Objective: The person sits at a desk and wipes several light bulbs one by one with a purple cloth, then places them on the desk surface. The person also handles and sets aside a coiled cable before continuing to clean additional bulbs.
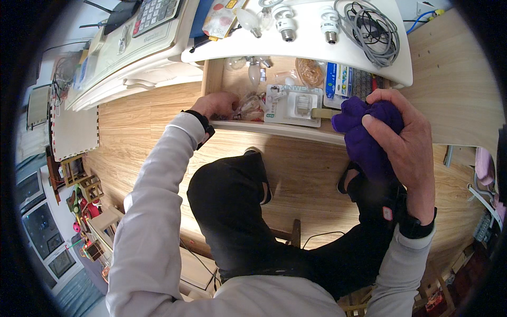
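My right hand [412, 138] grips a bunched purple cloth [374, 136] over the front right of an open wooden drawer [247, 126]. My left hand [217, 105] reaches into the drawer's front left corner, beside clear plastic packets of small parts [251, 106]. Its fingertips are partly hidden, so whether it holds anything does not show. Between the hands lies a blister pack [293, 105] with a white item and printed writing. Behind it are a bundle of tan rubber bands [309, 72] and a candle bulb [254, 74]. A blue-and-white package [338, 81] lies at the right.
On the white desktop [245, 49] above the drawer are two spiral compact fluorescent bulbs, one at left [285, 23] and one at right [329, 24], and a coiled grey cable [368, 35]. A calculator [156, 16] stands on the left cabinet. My knees are below the drawer.
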Demonstrator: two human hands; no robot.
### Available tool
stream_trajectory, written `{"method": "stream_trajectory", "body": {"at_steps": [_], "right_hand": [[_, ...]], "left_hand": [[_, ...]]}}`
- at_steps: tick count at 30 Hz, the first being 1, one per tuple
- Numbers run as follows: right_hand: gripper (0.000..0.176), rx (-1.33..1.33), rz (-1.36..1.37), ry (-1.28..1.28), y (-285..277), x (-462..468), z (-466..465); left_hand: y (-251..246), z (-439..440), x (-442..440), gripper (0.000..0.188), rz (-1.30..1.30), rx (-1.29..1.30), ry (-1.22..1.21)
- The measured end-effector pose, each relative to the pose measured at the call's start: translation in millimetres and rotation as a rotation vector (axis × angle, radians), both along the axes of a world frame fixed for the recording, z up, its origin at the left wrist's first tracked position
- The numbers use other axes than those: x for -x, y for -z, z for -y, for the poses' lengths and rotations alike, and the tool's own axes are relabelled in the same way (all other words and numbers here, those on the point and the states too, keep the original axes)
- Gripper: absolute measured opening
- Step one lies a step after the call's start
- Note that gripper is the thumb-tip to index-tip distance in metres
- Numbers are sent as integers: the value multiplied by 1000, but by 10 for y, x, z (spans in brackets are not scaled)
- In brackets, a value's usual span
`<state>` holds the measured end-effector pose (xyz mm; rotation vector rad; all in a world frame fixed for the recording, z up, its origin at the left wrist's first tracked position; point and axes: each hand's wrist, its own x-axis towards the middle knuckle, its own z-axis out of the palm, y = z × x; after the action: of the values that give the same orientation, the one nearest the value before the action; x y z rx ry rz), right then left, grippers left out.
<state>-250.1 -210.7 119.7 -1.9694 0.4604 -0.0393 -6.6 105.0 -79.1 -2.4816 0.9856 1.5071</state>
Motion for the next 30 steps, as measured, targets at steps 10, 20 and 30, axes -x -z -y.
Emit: {"method": "stream_trajectory", "body": {"at_steps": [10, 20, 30], "right_hand": [[21, 0, 18, -8, 13, 6, -6], [24, 4, 2, -19, 61, 43, -1], [27, 60, -17, -29, 108, -10, -11]], "left_hand": [[150, -46, -50, 41, -31, -26, 77], [123, 140, -417, 48, 718, 168, 55], [478, 214, -634, 82, 426, 269, 93]]}}
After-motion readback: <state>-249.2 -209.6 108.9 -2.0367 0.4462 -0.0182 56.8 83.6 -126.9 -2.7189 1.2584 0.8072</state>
